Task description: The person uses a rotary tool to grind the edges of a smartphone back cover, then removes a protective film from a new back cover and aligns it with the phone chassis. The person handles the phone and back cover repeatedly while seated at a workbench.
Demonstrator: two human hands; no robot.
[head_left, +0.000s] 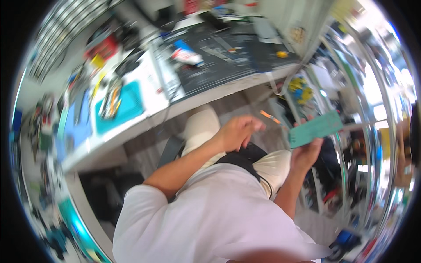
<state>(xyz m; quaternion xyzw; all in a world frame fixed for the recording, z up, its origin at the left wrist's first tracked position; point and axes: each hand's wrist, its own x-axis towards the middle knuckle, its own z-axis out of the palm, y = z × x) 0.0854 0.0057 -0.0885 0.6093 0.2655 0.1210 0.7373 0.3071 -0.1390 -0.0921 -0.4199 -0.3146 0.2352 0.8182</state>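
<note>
My right hand (307,153) grips a flat green rectangular panel (316,129) from below, its thumb along the near edge and fingertips showing past the far edge. The panel is tilted, with small dark marks near its left end; its exact kind cannot be told. My left hand (242,132) hovers over my lap, loosely bent with its fingers apart, and no object shows in it. Between the hands and farther out is a thin orange strip (270,117); whether it touches the panel is unclear.
Ahead runs a workbench with a dark mat (215,57), bearing a white and blue tube (187,57) and thin metal strips. At left lie a teal mat (119,109) with tools and a red bin (101,46). Crowded metal shelving (366,127) stands close on the right.
</note>
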